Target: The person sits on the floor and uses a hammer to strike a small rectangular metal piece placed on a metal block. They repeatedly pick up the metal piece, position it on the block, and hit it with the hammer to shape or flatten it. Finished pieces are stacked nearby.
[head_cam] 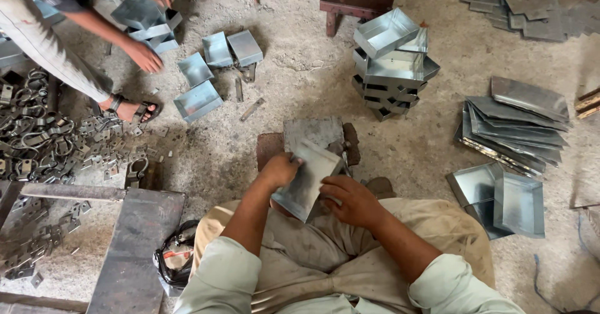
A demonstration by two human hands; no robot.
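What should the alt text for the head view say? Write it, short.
Seated on a concrete floor, a person grips a folded sheet-metal piece with left hand and right hand; stacked metal trays stand ahead.

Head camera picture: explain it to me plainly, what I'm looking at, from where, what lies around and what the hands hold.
One camera, worn on a person's head, looks down at their own lap and hands. No machine here. The left hand and right hand hold a metal sheet with bent edges over a block on the concrete floor. Ahead stands a stack of trays; to the right lie flat sheets; at far left, a heap of clamps. Another person's hand, upper left, reaches toward loose trays.
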